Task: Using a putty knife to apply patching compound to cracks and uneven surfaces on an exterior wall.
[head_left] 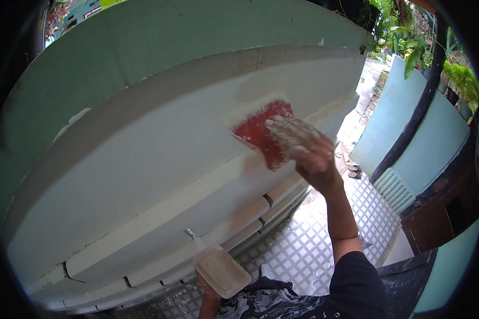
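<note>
Against the pale wall (160,133), my right hand (306,143) grips a red, flat spreader (265,130) with a wide, ragged-looking edge. White-grey paste coats the fingers and spots the spreader. A damp-looking beige patch (271,77) lies on the wall just beyond the spreader's edge. Low down, close to my body, my left hand (209,291) holds a shallow beige rectangular tub (223,271) from beneath and the side; its fingers are mostly hidden by the tub. The tub's inside looks smeared, and how much paste it holds is unclear.
A green band (170,37) tops the wall, and stepped ledges (160,226) run along its lower part. Patterned floor tiles (314,255) lie below. Sandals (355,171), a dark pole (409,127) and a pale blue wall (388,106) stand to the right.
</note>
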{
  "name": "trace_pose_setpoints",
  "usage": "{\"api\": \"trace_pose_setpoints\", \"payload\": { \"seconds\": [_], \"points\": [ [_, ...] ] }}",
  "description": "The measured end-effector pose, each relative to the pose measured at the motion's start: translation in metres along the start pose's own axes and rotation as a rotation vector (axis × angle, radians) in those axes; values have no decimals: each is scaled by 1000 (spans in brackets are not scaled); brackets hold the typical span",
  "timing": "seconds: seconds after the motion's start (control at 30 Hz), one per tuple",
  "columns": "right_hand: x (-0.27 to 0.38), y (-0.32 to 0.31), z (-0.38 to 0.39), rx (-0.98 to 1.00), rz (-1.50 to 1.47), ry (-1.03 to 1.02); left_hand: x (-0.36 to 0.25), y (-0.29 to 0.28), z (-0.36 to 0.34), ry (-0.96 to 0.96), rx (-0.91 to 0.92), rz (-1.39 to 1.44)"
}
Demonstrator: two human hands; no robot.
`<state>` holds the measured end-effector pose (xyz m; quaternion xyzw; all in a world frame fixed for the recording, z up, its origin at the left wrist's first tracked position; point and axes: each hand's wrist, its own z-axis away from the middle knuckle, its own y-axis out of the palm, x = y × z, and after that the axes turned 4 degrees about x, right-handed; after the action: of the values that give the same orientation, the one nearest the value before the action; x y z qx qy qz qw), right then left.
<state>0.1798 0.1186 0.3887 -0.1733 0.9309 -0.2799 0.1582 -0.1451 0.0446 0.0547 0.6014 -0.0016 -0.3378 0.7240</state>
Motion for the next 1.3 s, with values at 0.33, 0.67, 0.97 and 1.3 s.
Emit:
{"api": "trace_pose_setpoints", "payload": {
  "seconds": [0.33, 0.67, 0.97, 1.3],
  "points": [
    [-30, -18, -3, -337, 240, -22, -1, 13, -3, -25, 21, -15],
    [-1, 27, -30, -420, 327, 397, -3, 12, 6, -15, 33, -32],
    [62, 42, -53, -658, -88, -38, -6, 12, 5, -39, 48, -24],
    [55, 56, -47, -652, 57, 363, -2, 0, 5, 13, 64, -18]
  ]
}}
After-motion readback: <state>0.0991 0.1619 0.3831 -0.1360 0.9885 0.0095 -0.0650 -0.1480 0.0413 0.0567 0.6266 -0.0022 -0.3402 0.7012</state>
